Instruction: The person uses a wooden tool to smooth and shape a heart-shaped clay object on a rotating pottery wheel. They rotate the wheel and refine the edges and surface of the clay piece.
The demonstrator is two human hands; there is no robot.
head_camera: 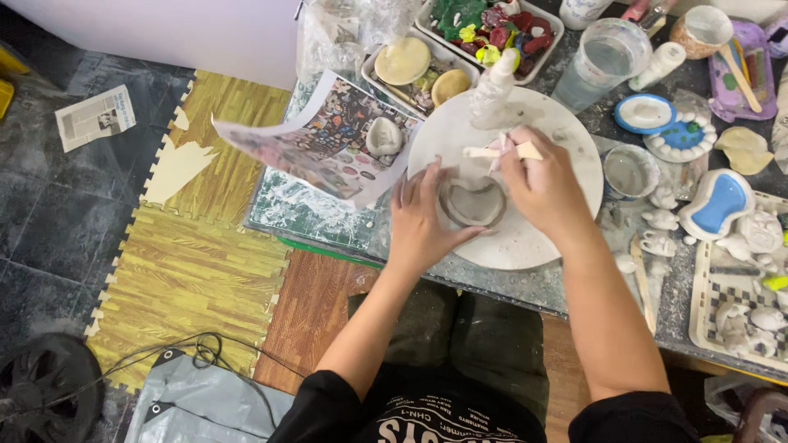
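Clay bowl (472, 202) between both hands' fingers (427, 184).

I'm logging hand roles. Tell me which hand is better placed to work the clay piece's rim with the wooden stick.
Right. The right hand already grips the wooden stick just above the clay piece, while the left hand cups the piece's side on the round board, steadying it.

even, soft indoor light, faint shadows, mild glare on the floor, edges slightly stretched, focus fairly sharp.
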